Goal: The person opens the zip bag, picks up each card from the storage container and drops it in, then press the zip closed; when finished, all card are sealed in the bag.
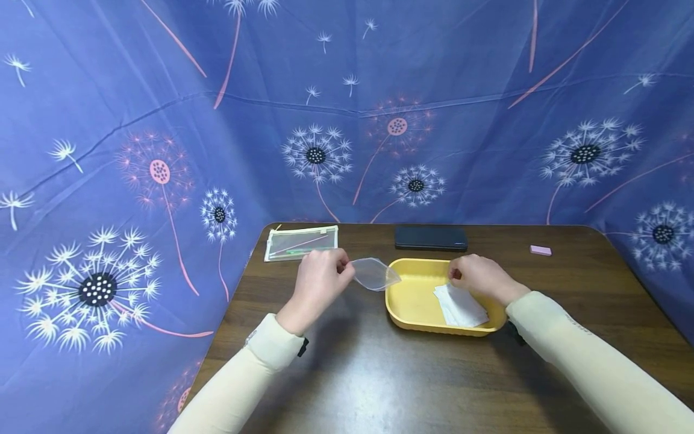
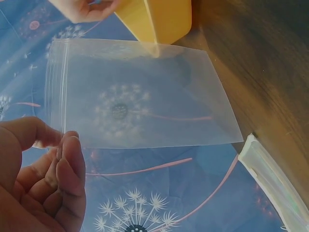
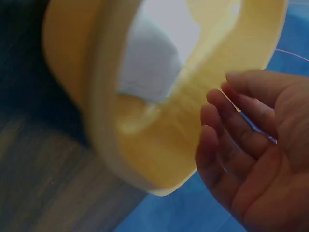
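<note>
My left hand (image 1: 318, 280) pinches a clear zip bag (image 1: 374, 274) between thumb and fingers. In the left wrist view the bag hangs flat, gripped at the corner by its zip strip, with nothing visible inside. Its far end overlaps the left rim of a yellow tray (image 1: 398, 316) in the head view. Over the tray's right side hovers my right hand (image 1: 482, 277), its fingers loosely curved around nothing, as the right wrist view shows. Several white paper sheets (image 1: 458, 306) lie in the tray just below that hand.
At the table's back left lies a white-edged zip pouch (image 1: 295, 246) with thin pink and green sticks in it. A black case (image 1: 431, 237) rests behind the tray, and a small pink block (image 1: 540, 250) sits at the back right. Patterned blue cloth (image 1: 477, 132) hangs beyond the table.
</note>
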Demonstrator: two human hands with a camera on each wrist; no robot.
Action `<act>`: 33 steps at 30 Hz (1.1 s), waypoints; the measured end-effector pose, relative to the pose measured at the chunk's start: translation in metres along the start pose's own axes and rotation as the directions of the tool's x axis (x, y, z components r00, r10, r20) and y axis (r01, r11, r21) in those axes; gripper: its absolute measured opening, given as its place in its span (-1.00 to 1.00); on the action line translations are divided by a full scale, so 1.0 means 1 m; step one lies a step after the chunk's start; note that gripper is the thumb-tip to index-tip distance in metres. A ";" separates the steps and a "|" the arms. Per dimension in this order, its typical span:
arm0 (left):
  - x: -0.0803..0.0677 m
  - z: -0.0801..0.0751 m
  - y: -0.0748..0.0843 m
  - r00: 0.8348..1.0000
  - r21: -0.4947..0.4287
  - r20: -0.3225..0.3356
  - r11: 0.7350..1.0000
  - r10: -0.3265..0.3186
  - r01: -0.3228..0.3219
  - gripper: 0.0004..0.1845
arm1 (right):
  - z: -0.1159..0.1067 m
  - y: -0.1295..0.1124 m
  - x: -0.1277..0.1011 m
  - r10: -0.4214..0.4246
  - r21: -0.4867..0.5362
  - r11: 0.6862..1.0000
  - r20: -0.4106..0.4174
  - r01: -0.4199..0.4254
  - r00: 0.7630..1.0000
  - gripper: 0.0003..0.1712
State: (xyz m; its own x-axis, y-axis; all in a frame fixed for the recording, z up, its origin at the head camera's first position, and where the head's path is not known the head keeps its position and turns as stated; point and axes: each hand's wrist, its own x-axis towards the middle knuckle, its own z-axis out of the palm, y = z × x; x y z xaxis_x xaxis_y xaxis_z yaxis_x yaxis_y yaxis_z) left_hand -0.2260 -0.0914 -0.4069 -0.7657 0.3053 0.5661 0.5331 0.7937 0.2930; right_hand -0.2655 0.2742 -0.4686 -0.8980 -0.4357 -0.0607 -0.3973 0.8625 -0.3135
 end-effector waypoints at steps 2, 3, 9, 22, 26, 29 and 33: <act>0.000 0.000 0.000 1.000 0.000 0.005 1.000 -0.004 0.004 -0.87 | 0.004 0.002 0.000 -0.048 -0.032 0.998 0.031 0.049 0.998 -0.88; 0.000 0.000 0.001 1.000 0.000 0.006 1.000 -0.004 0.004 -0.86 | 0.006 0.003 0.000 -0.065 -0.049 0.997 0.041 0.066 0.997 -0.83; 0.000 0.000 0.002 1.000 0.000 0.003 1.000 0.002 -0.002 -0.86 | 0.015 0.004 -0.001 -0.126 -0.124 0.983 0.084 0.136 0.988 -0.46; -0.001 -0.001 0.002 1.000 0.000 0.003 1.000 0.005 -0.005 -0.87 | 0.021 0.011 -0.006 -0.050 -0.084 0.994 0.191 0.068 0.980 -0.21; -0.002 0.000 0.001 1.000 0.001 0.003 1.000 0.005 -0.005 -0.87 | 0.024 0.013 -0.007 -0.019 -0.082 0.996 0.172 0.033 0.985 -0.23; -0.002 0.000 0.001 1.000 -0.001 0.000 1.000 0.004 -0.004 -0.86 | 0.025 0.012 -0.009 0.008 -0.087 0.996 0.165 0.006 0.986 -0.22; -0.002 0.000 0.001 1.000 0.002 0.004 1.000 0.003 -0.003 -0.86 | 0.027 0.012 -0.009 0.031 -0.092 0.996 0.168 -0.016 0.985 -0.19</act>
State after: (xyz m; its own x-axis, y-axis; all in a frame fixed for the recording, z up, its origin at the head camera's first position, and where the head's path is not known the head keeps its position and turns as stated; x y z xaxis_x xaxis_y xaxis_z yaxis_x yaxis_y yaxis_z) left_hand -0.2237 -0.0915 -0.4080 -0.7653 0.3100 0.5641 0.5349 0.7937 0.2896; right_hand -0.2568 0.2817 -0.4975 -0.8655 -0.4456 -0.2286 -0.3986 0.8893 -0.2243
